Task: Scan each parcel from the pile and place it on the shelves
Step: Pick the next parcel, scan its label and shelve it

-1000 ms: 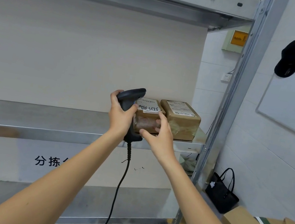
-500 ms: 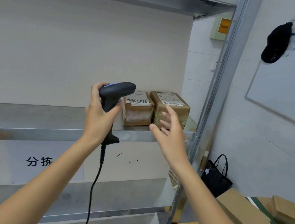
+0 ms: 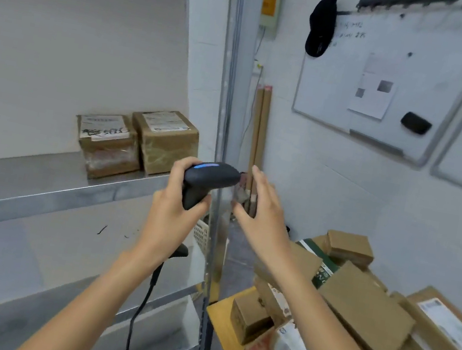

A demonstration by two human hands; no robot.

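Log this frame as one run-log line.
left hand: grips scanner | right hand: open, empty | shelf: two parcels | pile: waiting

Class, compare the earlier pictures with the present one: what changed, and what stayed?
The right hand let go of the left parcel on the shelf and drew back, open, toward the pile. The left hand still grips the scanner; both shelved parcels stayed.

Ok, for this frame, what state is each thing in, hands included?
Left hand: grips the barcode scanner.
Right hand: open, holding nothing.
Scanner: blue light on.
Two parcels: side by side on the shelf.
Parcel pile: heaped on the yellow table.
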